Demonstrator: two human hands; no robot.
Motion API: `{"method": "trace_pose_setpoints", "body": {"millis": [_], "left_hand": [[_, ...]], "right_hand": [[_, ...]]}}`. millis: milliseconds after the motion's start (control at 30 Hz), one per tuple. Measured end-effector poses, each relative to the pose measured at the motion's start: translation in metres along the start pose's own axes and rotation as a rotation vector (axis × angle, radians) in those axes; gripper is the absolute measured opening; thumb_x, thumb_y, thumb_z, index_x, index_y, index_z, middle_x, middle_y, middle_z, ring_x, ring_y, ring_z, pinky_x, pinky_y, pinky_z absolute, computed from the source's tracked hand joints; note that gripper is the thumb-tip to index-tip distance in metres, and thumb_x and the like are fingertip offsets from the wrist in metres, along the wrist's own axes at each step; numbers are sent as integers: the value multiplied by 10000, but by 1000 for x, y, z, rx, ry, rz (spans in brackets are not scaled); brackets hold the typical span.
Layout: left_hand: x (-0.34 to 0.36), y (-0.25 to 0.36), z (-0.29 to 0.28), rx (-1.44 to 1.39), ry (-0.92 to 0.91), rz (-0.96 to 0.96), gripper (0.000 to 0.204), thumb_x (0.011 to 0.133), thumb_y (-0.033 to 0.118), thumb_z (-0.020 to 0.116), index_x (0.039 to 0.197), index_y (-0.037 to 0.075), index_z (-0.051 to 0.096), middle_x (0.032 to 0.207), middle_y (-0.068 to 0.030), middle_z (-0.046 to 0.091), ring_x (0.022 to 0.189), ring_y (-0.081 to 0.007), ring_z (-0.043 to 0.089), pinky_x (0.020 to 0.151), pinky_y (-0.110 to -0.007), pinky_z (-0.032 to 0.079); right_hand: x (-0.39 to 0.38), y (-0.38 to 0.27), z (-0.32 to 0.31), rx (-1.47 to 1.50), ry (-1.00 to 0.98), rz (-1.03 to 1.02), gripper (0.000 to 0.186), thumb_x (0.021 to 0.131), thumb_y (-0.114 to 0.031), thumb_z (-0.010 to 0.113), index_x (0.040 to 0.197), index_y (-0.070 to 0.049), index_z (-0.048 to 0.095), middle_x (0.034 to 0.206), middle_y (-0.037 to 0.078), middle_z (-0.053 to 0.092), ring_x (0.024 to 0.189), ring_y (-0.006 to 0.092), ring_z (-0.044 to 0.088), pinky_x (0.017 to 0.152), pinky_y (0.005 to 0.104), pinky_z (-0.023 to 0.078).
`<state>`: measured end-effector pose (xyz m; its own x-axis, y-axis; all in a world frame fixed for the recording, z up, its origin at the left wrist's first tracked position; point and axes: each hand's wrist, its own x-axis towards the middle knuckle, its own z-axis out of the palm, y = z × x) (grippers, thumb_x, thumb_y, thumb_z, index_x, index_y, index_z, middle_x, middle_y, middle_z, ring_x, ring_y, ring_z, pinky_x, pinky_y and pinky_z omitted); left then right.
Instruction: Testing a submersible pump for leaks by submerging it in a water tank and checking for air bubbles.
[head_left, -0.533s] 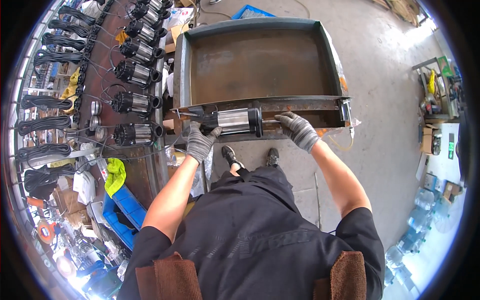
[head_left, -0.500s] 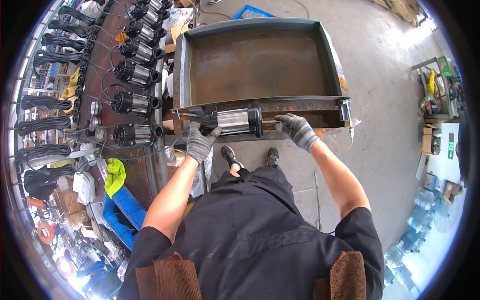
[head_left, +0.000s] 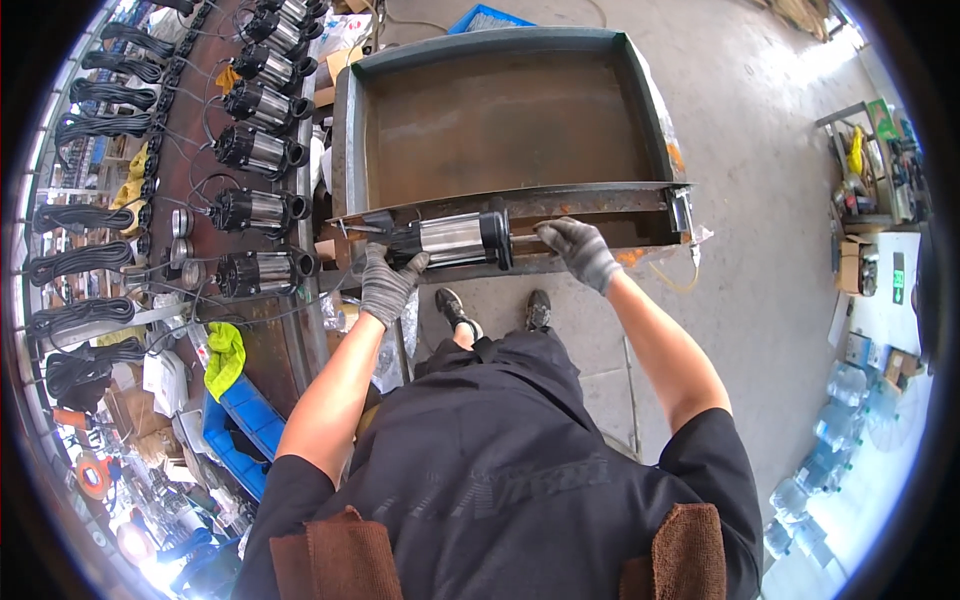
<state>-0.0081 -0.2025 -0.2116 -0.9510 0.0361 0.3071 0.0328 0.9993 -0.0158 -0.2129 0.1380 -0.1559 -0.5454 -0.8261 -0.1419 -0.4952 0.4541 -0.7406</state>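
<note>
A cylindrical steel-and-black pump lies horizontally along the narrow front channel of a rusty metal tank. My left hand, in a grey knit glove, grips its left end, near a black fitting and a cable. From the pump's right end sticks a thin metal shaft. My right hand, also gloved, is closed with its fingertips on that shaft.
On the bench at left are rows of similar pumps and coiled black cables, plus a lime cloth over blue bins. Concrete floor lies to the right, with shelving and water bottles.
The whole view has shifted slightly, so the tank, pump and both hands appear a little left and higher. Relative to the pump, both grips look about the same.
</note>
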Motion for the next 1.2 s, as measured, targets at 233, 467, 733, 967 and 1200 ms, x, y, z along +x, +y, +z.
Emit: {"method": "trace_pose_setpoints", "body": {"millis": [233, 467, 733, 967, 1200], "left_hand": [[1, 6, -4, -1033, -20, -864, 598, 755, 311, 890, 1114, -32, 556, 1004, -137, 671, 901, -234, 630, 833, -365, 528], [-19, -20, 37, -1290, 0, -926, 608, 748, 309, 895, 1129, -32, 564, 1029, -143, 667, 925, -233, 622, 847, -367, 521], [-17, -10, 20, -941, -98, -849, 621, 758, 290, 878, 1195, -11, 556, 1070, -136, 669, 934, -243, 628, 872, -381, 507], [3, -1, 1, -1284, -19, -953, 561, 753, 265, 893, 1139, -9, 593, 1021, -101, 673, 903, -198, 619, 833, -351, 515], [9, 19, -26, -847, -14, -750, 618, 755, 291, 895, 1169, -10, 549, 1021, -109, 663, 901, -210, 615, 843, -355, 510]], "right_hand": [[6, -23, 5, 961, 172, 601, 373, 975, -387, 649, 980, -15, 679, 671, 36, 618, 503, 121, 574, 432, 268, 455], [5, -5, 30, 1173, 259, 708, 307, 962, -347, 675, 1120, -84, 661, 684, -3, 593, 491, 79, 537, 381, 228, 385], [-7, 4, 20, 1043, 242, 722, 372, 942, -433, 686, 1075, -85, 680, 707, 31, 639, 466, 104, 538, 418, 269, 444], [-129, 194, -61, -340, 956, 796, 371, 900, -213, 663, 1218, -49, 569, 1074, 184, 668, 927, 319, 657, 822, 404, 531], [-125, 199, -106, 311, 282, 1053, 491, 916, -346, 662, 1307, -97, 499, 842, 96, 669, 586, 162, 590, 530, 362, 512]]}}
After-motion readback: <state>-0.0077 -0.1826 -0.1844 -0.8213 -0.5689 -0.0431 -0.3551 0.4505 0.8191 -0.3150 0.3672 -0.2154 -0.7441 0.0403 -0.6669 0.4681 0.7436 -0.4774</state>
